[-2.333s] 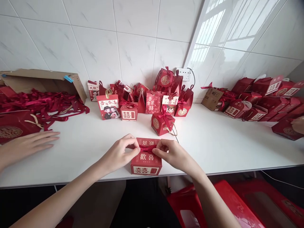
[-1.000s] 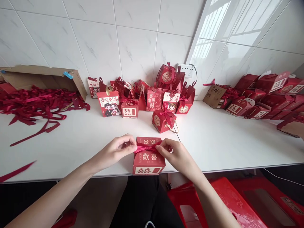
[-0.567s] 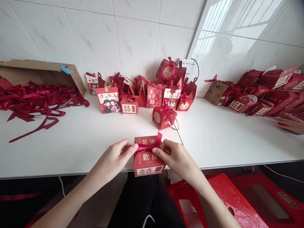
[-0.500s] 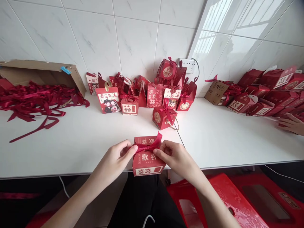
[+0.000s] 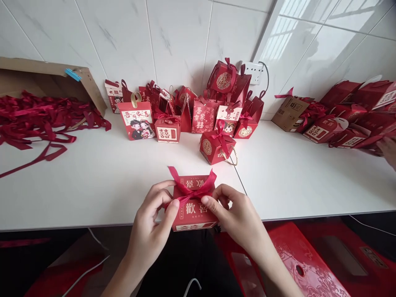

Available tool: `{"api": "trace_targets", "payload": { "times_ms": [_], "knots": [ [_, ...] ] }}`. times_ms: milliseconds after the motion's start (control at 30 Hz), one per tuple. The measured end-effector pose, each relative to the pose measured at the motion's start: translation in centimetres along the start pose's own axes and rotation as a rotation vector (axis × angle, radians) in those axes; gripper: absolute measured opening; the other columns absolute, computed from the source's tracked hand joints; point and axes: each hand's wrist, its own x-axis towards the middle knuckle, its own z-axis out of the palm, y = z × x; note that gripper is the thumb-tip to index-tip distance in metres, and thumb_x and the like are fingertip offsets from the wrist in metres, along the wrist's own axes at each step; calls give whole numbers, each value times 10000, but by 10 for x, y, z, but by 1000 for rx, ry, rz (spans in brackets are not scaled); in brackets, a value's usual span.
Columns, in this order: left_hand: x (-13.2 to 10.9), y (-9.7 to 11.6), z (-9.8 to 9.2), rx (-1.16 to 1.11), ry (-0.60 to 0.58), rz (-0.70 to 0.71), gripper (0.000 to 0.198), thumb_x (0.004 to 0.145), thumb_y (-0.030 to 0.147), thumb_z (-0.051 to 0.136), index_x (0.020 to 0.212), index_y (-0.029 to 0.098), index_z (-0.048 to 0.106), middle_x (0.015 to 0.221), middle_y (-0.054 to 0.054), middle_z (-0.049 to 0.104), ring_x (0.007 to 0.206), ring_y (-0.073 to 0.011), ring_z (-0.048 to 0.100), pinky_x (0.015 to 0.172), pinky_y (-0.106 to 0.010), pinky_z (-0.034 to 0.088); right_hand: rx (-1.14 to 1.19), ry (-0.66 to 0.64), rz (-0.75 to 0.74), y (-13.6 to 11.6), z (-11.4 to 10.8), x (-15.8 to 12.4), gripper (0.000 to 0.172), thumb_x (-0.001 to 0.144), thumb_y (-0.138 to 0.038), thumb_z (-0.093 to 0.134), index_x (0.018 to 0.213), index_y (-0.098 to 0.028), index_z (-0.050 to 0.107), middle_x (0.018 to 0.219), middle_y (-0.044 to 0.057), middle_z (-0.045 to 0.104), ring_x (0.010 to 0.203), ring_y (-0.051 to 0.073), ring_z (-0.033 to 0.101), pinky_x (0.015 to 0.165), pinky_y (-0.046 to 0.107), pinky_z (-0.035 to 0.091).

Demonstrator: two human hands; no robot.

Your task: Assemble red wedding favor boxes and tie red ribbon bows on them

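A red gift box with gold and white lettering sits at the table's front edge, directly before me. Across its top lies a dark red ribbon tied in a bow, its two tails pointing up and outward. My left hand pinches the bow's left side between thumb and fingers. On the other side, my right hand has its thumb and fingers closed on the bow's right side; its fingertips are partly hidden. Just behind stands a finished-looking six-sided red box with a bow and a gold cord.
Several red gift boxes and bags stand along the tiled wall. Loose red ribbons spill from a cardboard box at left. At right are stacked red boxes and another person's hand. A red stool stands below the table.
Both ribbon tails now stand free above the bow, where the left one was at my left hand before. My hands have shifted to the bow's sides. The other person's hand moved right.
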Motion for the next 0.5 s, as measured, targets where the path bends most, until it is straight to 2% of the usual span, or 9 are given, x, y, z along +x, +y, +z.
{"api": "trace_targets", "payload": {
  "times_ms": [67,167,267,333,400,500],
  "knots": [
    [0,-2,-1,-15,-15,-19,277,896,313,466,651,185,481,1169,-65,564,949,-191,574,689,-246,473,22,-32,23,2,-1,2,350,825,-487,569,655,-185,523,570,-47,410,535,96,370,506,217,306],
    [2,-4,-2,-16,-18,-17,272,889,282,476,637,179,466,1150,-62,577,837,-164,577,604,-242,435,172,-136,65,6,-3,4,331,829,-468,565,668,-184,510,595,-40,412,558,95,354,501,211,289],
    [4,-6,-1,-26,-6,20,267,883,236,472,623,184,441,1073,-42,566,906,-167,558,612,-228,418,357,-204,99,9,-5,6,342,817,-471,589,664,-184,483,598,-40,404,563,89,333,485,206,260],
    [6,-6,0,-36,25,27,270,878,221,470,615,186,420,1007,-32,530,883,-153,538,590,-216,405,463,-240,121,10,-6,7,348,806,-460,616,655,-182,471,580,-49,392,545,79,313,475,204,238],
    [6,-6,1,-54,41,8,279,874,224,471,609,186,394,888,-20,476,778,-132,503,548,-213,382,548,-267,140,11,-6,8,357,787,-442,652,639,-180,460,559,-62,373,521,66,286,463,202,216],
    [7,-6,1,-135,-14,-72,304,870,252,475,601,188,348,725,4,377,620,-114,408,484,-224,336,631,-292,168,14,-8,9,362,771,-414,684,624,-180,450,533,-80,332,493,54,240,443,197,190]
  ]
}}
